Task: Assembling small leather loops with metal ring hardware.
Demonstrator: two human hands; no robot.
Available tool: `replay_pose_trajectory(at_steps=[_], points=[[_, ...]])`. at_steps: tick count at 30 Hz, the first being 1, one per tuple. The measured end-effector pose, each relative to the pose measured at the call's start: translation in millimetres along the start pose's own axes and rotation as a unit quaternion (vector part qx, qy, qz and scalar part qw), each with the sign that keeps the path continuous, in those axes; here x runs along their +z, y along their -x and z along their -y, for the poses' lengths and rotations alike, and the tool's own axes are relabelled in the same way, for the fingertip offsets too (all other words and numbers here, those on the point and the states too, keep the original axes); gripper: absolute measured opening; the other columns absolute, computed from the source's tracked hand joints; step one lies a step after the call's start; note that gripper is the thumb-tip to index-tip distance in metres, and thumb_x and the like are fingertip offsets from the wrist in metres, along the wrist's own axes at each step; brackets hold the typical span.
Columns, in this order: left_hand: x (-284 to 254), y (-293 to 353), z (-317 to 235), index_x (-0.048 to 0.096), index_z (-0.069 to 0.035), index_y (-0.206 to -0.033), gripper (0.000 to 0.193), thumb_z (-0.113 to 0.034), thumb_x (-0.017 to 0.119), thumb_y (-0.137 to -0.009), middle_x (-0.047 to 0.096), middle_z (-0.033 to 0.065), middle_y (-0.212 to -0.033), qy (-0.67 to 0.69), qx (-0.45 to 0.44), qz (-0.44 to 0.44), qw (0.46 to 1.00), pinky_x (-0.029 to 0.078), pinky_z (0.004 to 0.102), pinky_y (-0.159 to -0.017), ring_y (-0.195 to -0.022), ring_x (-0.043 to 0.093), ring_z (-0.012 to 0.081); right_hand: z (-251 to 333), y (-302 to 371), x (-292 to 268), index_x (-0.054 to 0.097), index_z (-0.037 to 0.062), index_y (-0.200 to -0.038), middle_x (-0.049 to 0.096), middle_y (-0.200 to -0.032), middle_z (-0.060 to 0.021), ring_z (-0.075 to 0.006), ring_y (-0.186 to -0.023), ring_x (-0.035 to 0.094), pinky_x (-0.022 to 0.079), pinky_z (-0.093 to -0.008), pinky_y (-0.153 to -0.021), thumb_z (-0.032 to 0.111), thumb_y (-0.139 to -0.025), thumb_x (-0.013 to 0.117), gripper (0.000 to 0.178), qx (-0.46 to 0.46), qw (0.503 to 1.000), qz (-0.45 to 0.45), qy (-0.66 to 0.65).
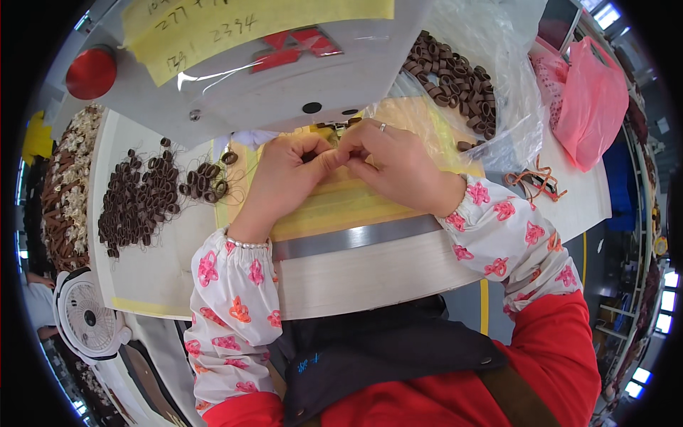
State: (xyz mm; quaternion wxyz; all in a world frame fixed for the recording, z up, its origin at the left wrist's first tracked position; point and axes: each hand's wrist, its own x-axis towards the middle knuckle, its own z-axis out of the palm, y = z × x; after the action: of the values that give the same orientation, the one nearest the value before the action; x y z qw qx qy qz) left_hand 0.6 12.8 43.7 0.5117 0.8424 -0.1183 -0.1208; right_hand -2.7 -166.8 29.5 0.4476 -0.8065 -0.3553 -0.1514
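Note:
Both hands meet in front of the sewing machine, fingertips nearly touching. My left hand is closed, thumb and forefinger pinched toward the right fingertips. My right hand, a ring on one finger, is closed in a pinch too. Whatever lies between the fingertips is too small or hidden to make out. Just behind the fingers, small brown and metal parts show at the machine's working spot. To the left lie several small brown loops with loose thread ends, a few close to my left wrist.
More brown loops lie on clear plastic at the back right. A pink plastic bag and a tangle of orange cord sit at the right. Yellow covering and a metal strip run along the table. A white fan stands at left.

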Motion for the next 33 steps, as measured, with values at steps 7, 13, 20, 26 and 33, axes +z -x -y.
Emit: replay_pose_trajectory(at_steps=[7,13,20,26,33], points=[[12,-3,17,0.064,-0.004,-0.081,0.02,-0.023,0.065,-0.076,0.056,0.0042,-0.057,-0.081,0.135,-0.12,0.98,0.039,0.0263,-0.05,-0.051,0.051,0.0136,-6,-5,-2,0.058,-0.0014,-0.083,0.06,-0.071,-0.0076,-0.0124,-0.064,0.059,0.048,-0.024,-0.059,0.001,-0.073,0.062,0.011,0.176,0.982,0.003,-0.069],[19,-13,13,0.067,-0.005,-0.085,0.025,-0.028,0.064,-0.075,0.061,0.0052,-0.061,-0.117,0.047,-0.16,0.979,0.043,0.0269,-0.053,-0.053,0.057,0.016,-20,-7,3,0.059,-0.0019,-0.081,0.061,-0.07,-0.0103,-0.0159,-0.06,0.059,0.047,-0.0256,-0.056,0.001,-0.072,0.062,0.009,0.126,0.991,-0.032,0.027],[17,-17,11,0.068,-0.005,-0.084,0.031,-0.035,0.065,-0.075,0.063,0.0031,-0.061,-0.099,-0.023,-0.173,0.98,0.043,0.0245,-0.053,-0.053,0.057,0.0121,-25,-10,3,0.062,-0.0016,-0.077,0.06,-0.063,-0.0108,-0.0189,-0.053,0.056,0.043,-0.0279,-0.05,0.006,-0.073,0.064,0.009,0.074,0.993,-0.068,0.055],[16,-19,15,0.068,-0.005,-0.084,0.031,-0.035,0.065,-0.076,0.062,0.0019,-0.06,-0.065,-0.029,-0.165,0.984,0.042,0.023,-0.054,-0.054,0.055,0.0088,-24,-12,2,0.062,-0.0016,-0.077,0.059,-0.061,-0.0114,-0.02,-0.052,0.056,0.043,-0.0289,-0.049,0.006,-0.073,0.063,0.009,0.065,0.993,-0.069,0.072],[14,-18,13,0.068,-0.005,-0.084,0.032,-0.035,0.064,-0.076,0.061,0.0026,-0.061,-0.087,-0.026,-0.159,0.983,0.042,0.0227,-0.054,-0.055,0.054,0.0089,-20,-17,-4,0.062,-0.0041,-0.075,0.06,-0.063,-0.0139,-0.0203,-0.055,0.059,0.045,-0.028,-0.051,0.008,-0.071,0.065,0.013,0.132,0.989,-0.024,0.063]])
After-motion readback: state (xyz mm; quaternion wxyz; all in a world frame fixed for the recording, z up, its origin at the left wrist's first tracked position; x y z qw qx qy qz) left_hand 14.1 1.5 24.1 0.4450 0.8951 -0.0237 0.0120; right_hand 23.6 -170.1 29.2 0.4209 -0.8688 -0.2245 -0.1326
